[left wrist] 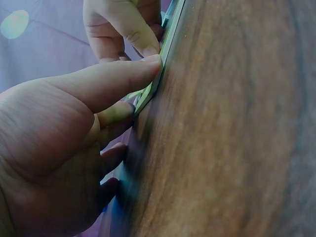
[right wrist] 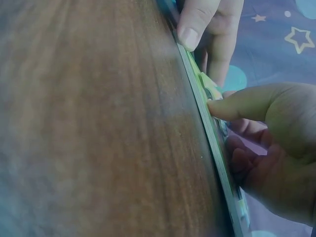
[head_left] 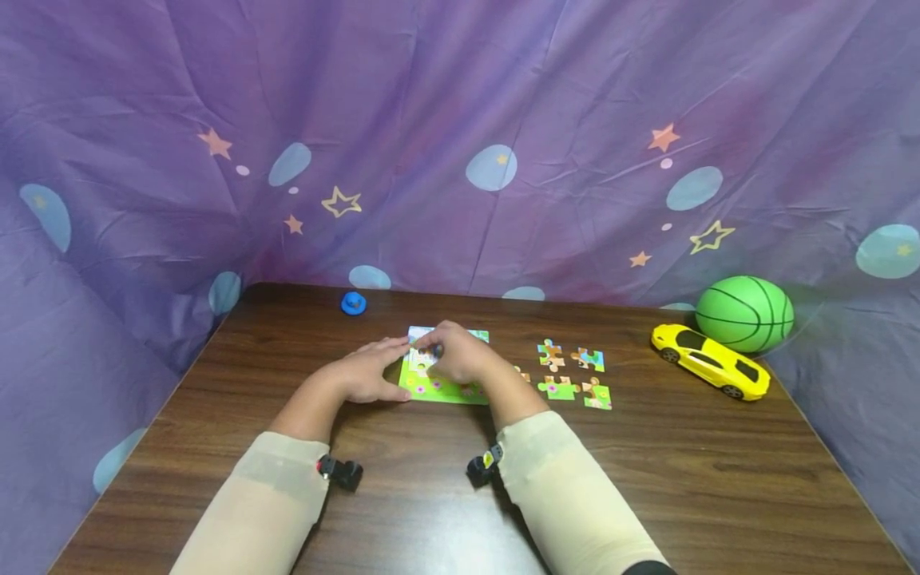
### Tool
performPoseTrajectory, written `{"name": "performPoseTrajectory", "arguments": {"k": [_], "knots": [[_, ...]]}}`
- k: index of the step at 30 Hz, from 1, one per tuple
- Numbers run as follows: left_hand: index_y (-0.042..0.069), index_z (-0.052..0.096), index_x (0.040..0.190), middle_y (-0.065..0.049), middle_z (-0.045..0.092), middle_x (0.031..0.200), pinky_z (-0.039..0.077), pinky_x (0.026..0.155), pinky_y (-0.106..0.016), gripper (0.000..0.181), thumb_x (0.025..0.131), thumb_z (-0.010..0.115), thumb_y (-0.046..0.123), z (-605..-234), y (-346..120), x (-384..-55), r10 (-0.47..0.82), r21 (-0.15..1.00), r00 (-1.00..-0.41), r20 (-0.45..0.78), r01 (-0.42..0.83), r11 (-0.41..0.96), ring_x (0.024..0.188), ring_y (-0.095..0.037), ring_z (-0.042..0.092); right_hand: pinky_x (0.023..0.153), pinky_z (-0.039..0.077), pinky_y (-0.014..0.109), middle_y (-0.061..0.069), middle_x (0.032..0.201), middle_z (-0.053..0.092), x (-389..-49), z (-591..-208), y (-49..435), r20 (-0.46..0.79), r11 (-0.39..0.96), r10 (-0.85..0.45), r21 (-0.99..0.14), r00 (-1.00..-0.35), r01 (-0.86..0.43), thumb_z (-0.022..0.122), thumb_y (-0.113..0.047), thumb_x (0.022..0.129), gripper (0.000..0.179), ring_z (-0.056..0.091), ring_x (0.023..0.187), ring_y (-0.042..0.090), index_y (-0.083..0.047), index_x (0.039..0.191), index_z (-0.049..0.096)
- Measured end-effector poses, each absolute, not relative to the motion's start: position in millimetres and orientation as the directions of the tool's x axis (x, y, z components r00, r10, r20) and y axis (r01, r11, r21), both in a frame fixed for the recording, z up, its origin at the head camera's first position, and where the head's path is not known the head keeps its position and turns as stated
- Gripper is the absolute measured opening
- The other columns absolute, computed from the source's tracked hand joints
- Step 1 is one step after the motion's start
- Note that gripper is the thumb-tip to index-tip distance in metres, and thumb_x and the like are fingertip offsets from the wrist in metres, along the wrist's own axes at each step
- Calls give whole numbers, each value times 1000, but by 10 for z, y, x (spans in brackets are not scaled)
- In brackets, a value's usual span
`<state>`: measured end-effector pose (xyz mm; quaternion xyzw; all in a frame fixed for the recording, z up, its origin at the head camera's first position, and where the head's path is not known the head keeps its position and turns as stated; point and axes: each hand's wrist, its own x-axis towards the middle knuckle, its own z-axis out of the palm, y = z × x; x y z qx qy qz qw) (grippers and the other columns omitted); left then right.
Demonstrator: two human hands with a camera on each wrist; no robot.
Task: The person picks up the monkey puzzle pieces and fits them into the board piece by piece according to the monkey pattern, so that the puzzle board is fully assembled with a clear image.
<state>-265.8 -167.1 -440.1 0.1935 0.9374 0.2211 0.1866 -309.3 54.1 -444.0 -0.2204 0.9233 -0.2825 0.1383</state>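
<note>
A jigsaw board with a green, flowered lower part lies flat on the table. My left hand rests at its left side, thumb at the lower left corner and fingers spread along the edge. Over the middle of the board, my right hand bends down with curled fingers and pinches a puzzle piece, which stands tilted up from the board in the right wrist view. Most of that piece is hidden by the fingers. To the right lie several loose puzzle pieces, one partly behind my right wrist.
A yellow toy car and a green ball stand at the table's right side. Near the back edge sits a small blue round object. A purple patterned curtain hangs behind the brown wooden table.
</note>
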Motion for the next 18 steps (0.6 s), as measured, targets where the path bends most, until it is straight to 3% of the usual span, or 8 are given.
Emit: {"name": "performPoseTrajectory", "arguments": {"k": [5, 9, 18], "knots": [[12, 30, 170, -8, 20, 181, 16, 135, -65, 94, 97, 76, 49, -4397, -1664, -2657, 455, 488, -853, -257, 292, 823, 168, -42, 12, 81, 63, 36, 6, 138, 60, -3095, -4455, 558, -146, 737, -499, -590, -854, -329, 83, -7, 82, 57, 65, 112, 25, -22, 136, 75], [13, 29, 170, -8, 20, 181, 16, 135, -66, 94, 97, 76, 48, -4389, -1663, -2645, 455, 489, -852, -259, 290, 823, 168, -42, 12, 96, 60, 41, 8, 140, 61, -3102, -4467, 568, -142, 741, -525, -561, -839, -369, 82, -13, 88, 53, 65, 117, 26, -23, 139, 73], [13, 29, 171, -7, 20, 181, 16, 135, -67, 95, 97, 76, 49, -4396, -1666, -2658, 449, 483, -855, -261, 287, 827, 168, -42, 13, 110, 56, 47, 10, 147, 57, -3079, -4449, 548, -162, 758, -527, -533, -834, -375, 78, -21, 96, 49, 62, 129, 31, -26, 144, 70]]}}
